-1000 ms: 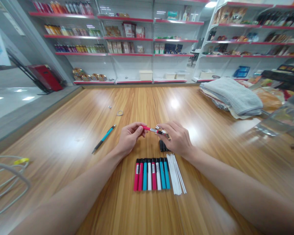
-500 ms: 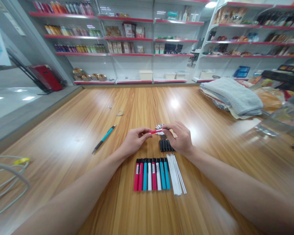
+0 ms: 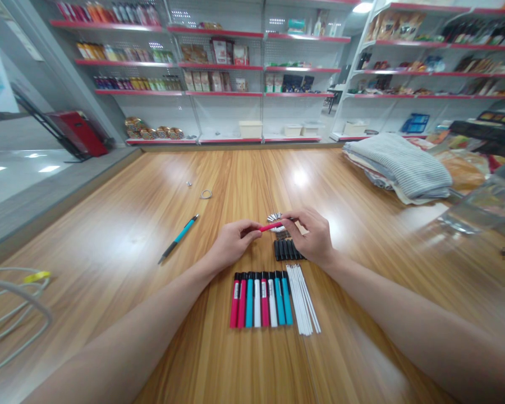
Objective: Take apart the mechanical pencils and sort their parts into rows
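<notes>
A red pen barrel point(image 3: 270, 226) is held level between both hands above the wooden table point(image 3: 122, 235). My left hand point(image 3: 232, 243) pinches its left end. My right hand point(image 3: 313, 235) pinches the right end, fingers curled. Behind the barrel lies a small fan of silver metal tips point(image 3: 274, 217). Just below are several black pen parts point(image 3: 287, 250). Nearer me lies a row of red, teal and white pen barrels point(image 3: 260, 299), with a bundle of white refills point(image 3: 303, 299) to its right.
A finished teal pen point(image 3: 179, 238) lies to the left, a small ring point(image 3: 206, 194) and a tiny metal bit point(image 3: 188, 183) farther back. Folded striped cloth point(image 3: 399, 165) is at the right, a white cable point(image 3: 12, 306) at the left edge. Store shelves point(image 3: 219, 73) stand behind.
Both hands shifted slightly right and down toward the table with the red barrel; the black parts, first partly hidden by my right hand, now show.
</notes>
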Demonstrator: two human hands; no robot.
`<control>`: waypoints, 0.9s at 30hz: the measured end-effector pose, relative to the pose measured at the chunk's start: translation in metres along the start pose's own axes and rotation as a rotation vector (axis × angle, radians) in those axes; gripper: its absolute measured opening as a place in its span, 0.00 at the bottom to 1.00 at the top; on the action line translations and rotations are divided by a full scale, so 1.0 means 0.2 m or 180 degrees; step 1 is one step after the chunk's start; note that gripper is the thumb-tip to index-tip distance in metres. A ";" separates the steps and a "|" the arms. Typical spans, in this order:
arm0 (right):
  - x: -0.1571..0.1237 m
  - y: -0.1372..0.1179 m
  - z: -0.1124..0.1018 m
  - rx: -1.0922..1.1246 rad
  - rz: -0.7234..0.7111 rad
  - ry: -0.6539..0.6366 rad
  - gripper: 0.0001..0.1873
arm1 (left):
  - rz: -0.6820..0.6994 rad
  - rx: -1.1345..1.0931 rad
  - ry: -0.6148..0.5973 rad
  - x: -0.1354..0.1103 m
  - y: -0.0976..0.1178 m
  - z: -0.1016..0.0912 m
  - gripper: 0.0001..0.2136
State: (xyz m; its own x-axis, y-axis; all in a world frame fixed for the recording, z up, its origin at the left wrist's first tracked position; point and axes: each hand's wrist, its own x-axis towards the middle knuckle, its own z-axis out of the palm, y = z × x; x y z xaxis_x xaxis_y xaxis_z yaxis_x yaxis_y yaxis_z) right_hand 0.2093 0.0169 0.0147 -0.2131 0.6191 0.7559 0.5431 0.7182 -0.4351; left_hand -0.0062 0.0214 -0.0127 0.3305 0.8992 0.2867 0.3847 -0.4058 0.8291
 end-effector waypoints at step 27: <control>0.03 0.23 0.04 0.0896 0.2048 0.0628 0.21 | 0.0372 0.1285 0.0369 0.06 -0.04 0.01 0.09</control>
State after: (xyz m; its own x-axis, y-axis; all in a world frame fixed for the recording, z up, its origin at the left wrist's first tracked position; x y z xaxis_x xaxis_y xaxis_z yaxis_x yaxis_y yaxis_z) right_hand 0.2269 0.0568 -0.0042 0.2427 0.8965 0.3708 0.2764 0.3024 -0.9122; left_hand -0.0040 0.0355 -0.0157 0.3018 0.8465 0.4385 0.6642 -0.5167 0.5402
